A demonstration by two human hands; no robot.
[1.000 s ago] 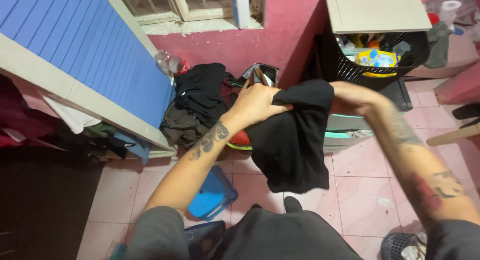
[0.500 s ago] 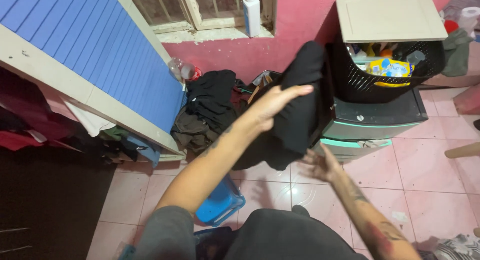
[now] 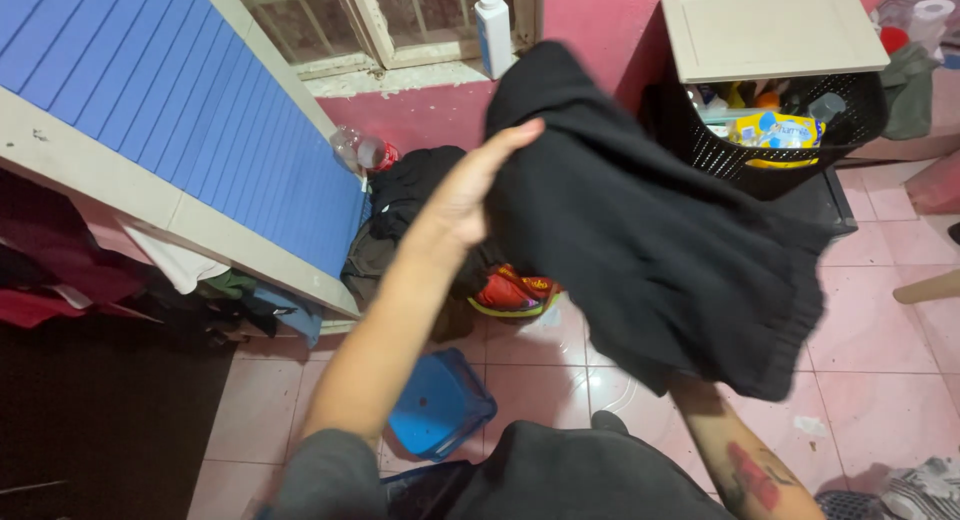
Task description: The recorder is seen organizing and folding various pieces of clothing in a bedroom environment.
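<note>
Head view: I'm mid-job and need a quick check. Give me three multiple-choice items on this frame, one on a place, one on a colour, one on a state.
1. Where does the white bottle stand?
A. on the window ledge
B. on the floor tiles
C. inside the black basket

2. What colour is the garment that the left hand lifts?
A. red
B. black
C. white

3. How does the garment hang?
A. folded flat on the floor
B. spread open in the air
C. rolled into a tight ball

Right letters: 1 A, the bottle stands upright on the ledge under the window frame. 2 B, the cloth at the left hand is black throughout. 3 B, it is held up off the pink floor, fanned out wide, and hides the right hand; only the right forearm shows below it.
</note>
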